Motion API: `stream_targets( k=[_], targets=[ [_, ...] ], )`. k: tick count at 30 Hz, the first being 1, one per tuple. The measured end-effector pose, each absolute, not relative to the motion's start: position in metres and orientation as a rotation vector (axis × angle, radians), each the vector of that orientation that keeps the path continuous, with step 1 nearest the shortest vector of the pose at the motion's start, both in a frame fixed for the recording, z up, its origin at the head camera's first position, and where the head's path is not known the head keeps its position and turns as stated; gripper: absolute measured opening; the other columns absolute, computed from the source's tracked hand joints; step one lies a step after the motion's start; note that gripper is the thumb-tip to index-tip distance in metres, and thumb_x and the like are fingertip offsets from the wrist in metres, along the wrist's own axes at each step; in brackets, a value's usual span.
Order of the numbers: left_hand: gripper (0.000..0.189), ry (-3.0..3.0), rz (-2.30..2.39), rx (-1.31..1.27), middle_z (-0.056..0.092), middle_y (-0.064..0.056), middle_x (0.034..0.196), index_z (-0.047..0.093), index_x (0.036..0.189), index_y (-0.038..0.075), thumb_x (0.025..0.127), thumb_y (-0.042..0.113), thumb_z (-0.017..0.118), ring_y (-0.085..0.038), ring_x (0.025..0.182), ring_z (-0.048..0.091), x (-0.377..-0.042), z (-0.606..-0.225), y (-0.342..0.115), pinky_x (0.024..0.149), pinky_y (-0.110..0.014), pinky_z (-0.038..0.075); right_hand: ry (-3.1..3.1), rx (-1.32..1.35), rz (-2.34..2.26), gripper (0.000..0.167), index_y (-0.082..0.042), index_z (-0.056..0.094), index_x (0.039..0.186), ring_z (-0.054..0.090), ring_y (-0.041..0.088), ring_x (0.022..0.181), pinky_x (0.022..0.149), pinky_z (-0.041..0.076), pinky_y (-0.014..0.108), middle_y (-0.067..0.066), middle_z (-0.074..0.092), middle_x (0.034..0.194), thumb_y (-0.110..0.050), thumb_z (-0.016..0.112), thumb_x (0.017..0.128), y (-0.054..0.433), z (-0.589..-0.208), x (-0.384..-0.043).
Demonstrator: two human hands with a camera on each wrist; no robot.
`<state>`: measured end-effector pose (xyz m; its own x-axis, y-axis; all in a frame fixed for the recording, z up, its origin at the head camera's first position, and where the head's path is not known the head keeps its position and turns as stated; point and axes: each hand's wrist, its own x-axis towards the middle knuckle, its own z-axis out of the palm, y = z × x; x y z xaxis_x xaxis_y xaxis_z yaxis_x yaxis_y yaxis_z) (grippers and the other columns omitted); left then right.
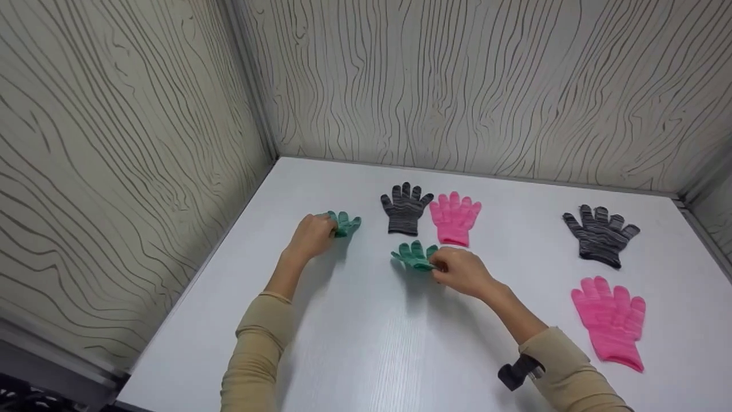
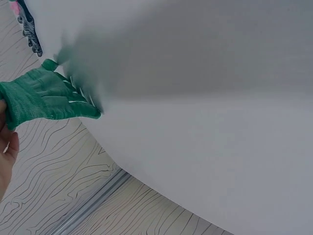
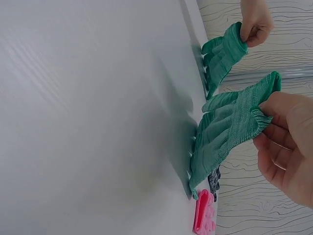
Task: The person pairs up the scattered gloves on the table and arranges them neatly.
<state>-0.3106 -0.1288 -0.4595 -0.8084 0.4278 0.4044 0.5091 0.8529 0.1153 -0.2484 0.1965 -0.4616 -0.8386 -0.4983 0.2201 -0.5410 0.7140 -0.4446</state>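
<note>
My left hand [image 1: 311, 233] pinches a green knit glove [image 1: 345, 224] by its cuff at the left of the table. In the left wrist view that glove [image 2: 46, 95] tilts down with its fingertips at the white surface. Nearer the middle, my right hand [image 1: 462, 270] pinches the cuff of a second green knit glove [image 1: 416, 257]. The right wrist view shows this glove [image 3: 227, 127] hanging from thumb and fingers, its glove fingers pointing down to the table. Both cuffs are partly covered by my fingers.
A dark grey striped glove [image 1: 405, 210] and a pink glove [image 1: 455, 217] lie side by side behind the hands. Another grey glove [image 1: 600, 234] and pink glove [image 1: 612, 320] lie at the right. Wood-patterned walls [image 1: 457, 86] border the white table [image 1: 354, 355].
</note>
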Motion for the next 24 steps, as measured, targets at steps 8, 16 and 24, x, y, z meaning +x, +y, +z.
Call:
stream_targets(
  k=[8,16,24],
  targets=[
    [0.008,-2.551,-0.352,-0.732,0.063,-0.008,0.073,0.068,0.081,-0.001,0.083,-0.004,0.061,-0.018,0.064,0.056,-0.308,-0.445,-0.121,0.063,-0.032,0.046,-2.844,0.804,0.793,0.006,-0.008,0.066,0.087,0.047,0.011,0.065,0.061,0.043,0.029,-0.006,0.051,0.069,-0.008,0.066,0.08,0.203,-0.46,-0.249],
    [0.008,-2.367,-0.335,-0.758,0.061,-0.01,0.075,0.067,0.081,-0.002,0.082,-0.007,0.06,-0.021,0.067,0.058,-0.302,-0.425,-0.123,0.064,-0.03,0.047,-2.825,0.77,0.829,0.007,-0.008,0.066,0.086,0.049,0.013,0.066,0.062,0.044,0.03,-0.006,0.053,0.07,-0.01,0.067,0.08,0.207,-0.453,-0.249],
    [0.008,-2.253,-0.237,-0.853,0.06,-0.009,0.074,0.065,0.08,-0.001,0.083,-0.006,0.059,-0.021,0.066,0.057,-0.29,-0.412,-0.112,0.063,-0.03,0.048,-2.793,0.698,0.83,0.008,-0.006,0.066,0.088,0.048,0.014,0.066,0.062,0.044,0.031,-0.003,0.055,0.071,-0.009,0.066,0.081,0.218,-0.444,-0.249]
  ],
)
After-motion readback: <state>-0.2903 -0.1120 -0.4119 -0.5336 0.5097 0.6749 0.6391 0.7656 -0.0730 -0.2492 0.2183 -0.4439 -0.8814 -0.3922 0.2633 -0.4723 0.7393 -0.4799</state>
